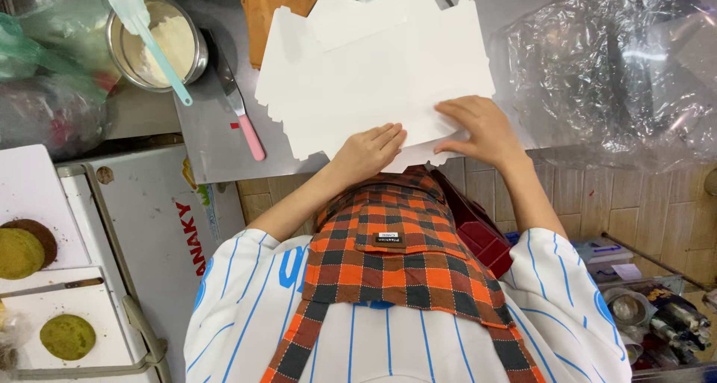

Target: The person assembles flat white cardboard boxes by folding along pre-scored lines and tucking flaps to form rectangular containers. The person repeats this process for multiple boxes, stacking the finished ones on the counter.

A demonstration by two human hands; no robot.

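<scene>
on the left of the steel tabletop [202, 148] sit a bowl [113, 43] with a pale spatula [160, 54] and a pink-handled knife [240, 110]. the left hand [370, 150] lies flat, grip wide, on the white die-cut card sheet [373, 77] at the near edge. the right hand [478, 129] presses it too, fingers spread. this looks like flattening a crease. folding calls for even pressure.

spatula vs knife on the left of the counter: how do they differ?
The spatula is pale turquoise with a white blade; the knife has a metal blade and a pink handle. The spatula leans in the steel bowl, its head raised past the rim; the knife lies flat on the counter beside the white card. Neither hand touches either: both hands rest on the card.
</scene>
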